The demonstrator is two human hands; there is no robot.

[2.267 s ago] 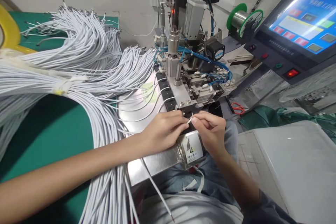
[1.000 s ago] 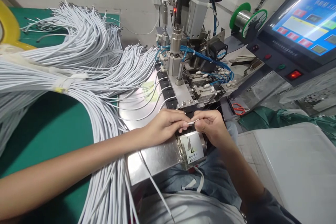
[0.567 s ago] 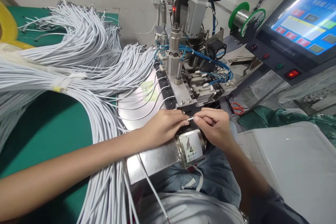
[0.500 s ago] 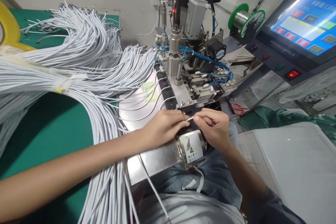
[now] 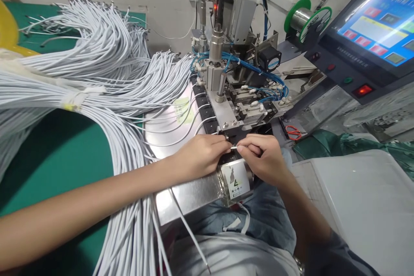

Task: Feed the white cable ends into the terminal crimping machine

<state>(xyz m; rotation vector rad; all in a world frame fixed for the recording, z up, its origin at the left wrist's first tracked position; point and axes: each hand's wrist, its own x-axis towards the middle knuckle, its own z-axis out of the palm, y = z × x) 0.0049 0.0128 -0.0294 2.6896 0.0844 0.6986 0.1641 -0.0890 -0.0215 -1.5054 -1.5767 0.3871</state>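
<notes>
Between my two hands a short stretch of white cable (image 5: 234, 148) shows, lying nearly level. My left hand (image 5: 207, 155) pinches it from the left, fingers pressed together. From the right, my right hand (image 5: 261, 155) grips its other side between thumb and forefinger, the remaining fingers curled. Both hands are just in front of the metal machine (image 5: 223, 112) and above a labelled block (image 5: 238, 181). Several white cables run into the black slotted rail (image 5: 207, 114) beside the machine. The cable's tip is hidden by my fingers.
A large tied bundle of white cables (image 5: 129, 155) covers the green mat (image 5: 80, 151) at left. A screen panel (image 5: 375, 34), a wire spool (image 5: 302, 19) and red-handled scissors (image 5: 293, 133) are at right, above a white bin (image 5: 362, 202).
The cable piece between my fingers has turned from slanted to nearly level. Both hands keep their pinch and have shifted only slightly. The whole view has moved a little.
</notes>
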